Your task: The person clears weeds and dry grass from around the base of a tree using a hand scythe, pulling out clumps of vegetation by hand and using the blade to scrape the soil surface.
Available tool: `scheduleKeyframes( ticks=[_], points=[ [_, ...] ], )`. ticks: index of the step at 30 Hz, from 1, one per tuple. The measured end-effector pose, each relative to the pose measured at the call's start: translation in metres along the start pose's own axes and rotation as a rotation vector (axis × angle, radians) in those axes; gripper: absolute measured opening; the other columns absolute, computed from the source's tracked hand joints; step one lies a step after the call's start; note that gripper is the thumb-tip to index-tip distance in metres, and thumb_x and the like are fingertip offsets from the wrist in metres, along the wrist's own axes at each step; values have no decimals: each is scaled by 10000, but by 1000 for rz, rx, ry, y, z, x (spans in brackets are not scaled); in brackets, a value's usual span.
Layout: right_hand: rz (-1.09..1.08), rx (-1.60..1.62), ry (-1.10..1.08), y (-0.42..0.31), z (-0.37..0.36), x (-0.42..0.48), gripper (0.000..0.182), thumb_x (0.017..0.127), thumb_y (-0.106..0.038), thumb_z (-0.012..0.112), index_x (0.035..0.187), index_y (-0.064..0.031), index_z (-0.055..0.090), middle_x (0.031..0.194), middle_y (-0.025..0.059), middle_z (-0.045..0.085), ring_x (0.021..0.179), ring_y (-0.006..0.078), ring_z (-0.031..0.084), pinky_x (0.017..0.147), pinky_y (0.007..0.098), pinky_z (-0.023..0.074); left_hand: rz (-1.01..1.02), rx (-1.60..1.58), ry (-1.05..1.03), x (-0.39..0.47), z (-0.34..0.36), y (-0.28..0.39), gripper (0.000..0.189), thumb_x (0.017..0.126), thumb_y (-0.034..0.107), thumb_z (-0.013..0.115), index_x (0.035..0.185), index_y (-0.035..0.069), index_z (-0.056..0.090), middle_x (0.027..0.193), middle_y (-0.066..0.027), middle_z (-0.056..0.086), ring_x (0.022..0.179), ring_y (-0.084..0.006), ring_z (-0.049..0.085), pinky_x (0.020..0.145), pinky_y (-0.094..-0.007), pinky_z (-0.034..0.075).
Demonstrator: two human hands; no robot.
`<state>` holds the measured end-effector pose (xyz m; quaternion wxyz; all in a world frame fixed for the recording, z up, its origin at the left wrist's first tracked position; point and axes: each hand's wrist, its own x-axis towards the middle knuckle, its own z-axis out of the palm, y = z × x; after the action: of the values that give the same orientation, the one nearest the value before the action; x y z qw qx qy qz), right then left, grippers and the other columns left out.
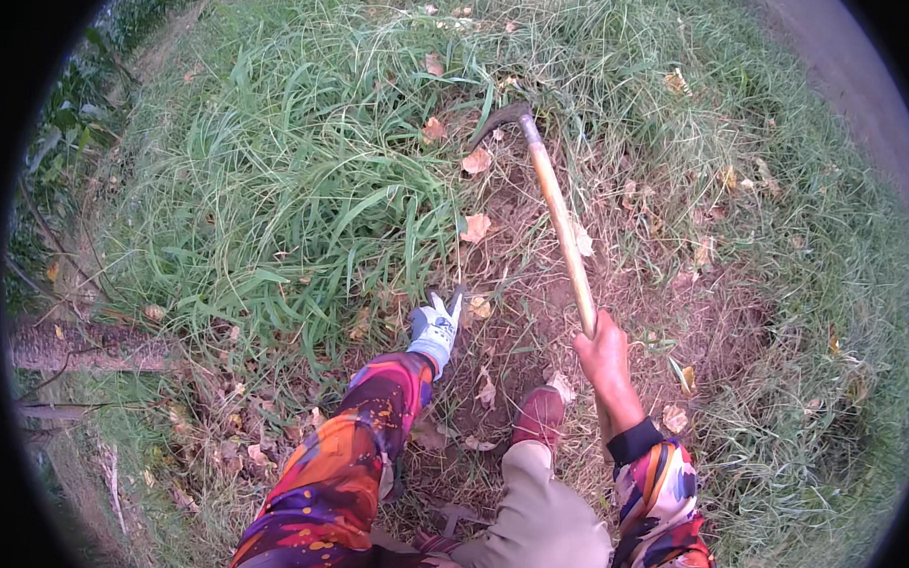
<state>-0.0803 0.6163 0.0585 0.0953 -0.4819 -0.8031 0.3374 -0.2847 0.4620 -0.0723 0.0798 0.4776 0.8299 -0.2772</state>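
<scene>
My right hand [606, 357], bare, is closed around the wooden handle of a sickle [562, 220]. Its dark curved blade lies up and ahead of me, at the edge of the grass, pointing left. My left hand [436, 328] wears a white and grey glove and reaches down beside a clump of long green grass [300, 196]. The gloved fingers look spread near a thin stalk; whether they pinch it, I cannot tell. Between my hands is reddish-brown soil [513, 323] with dry stems.
My red shoe [540, 416] stands on the soil between my arms. Dry leaves [475, 227] are scattered about. A tree trunk or log [96, 346] and thin branches are at the left. More grass surrounds the soil, and a grey path [845, 65] curves along the upper right.
</scene>
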Motion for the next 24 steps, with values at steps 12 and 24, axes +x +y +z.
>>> scheduleKeyframes(
  ticks=[12, 24],
  points=[
    [21, 119, -60, 17, 36, 23, 235, 687, -122, 581, 858, 21, 505, 683, 266, 578, 650, 418, 596, 602, 473, 464, 375, 112, 48, 17, -66, -43, 577, 847, 63, 430, 1394, 50, 247, 873, -138, 612, 681, -265, 630, 547, -439, 461],
    [64, 91, -526, 21, 91, 14, 250, 686, -146, 644, 862, -1, 542, 768, 234, 599, 759, 397, 600, 683, 444, 469, 105, 0, 434, 148, -82, -103, 851, 740, 258, 594, 1421, 93, 111, 1451, -190, 156, 1336, -352, 186, 1099, -460, 105]
  ],
)
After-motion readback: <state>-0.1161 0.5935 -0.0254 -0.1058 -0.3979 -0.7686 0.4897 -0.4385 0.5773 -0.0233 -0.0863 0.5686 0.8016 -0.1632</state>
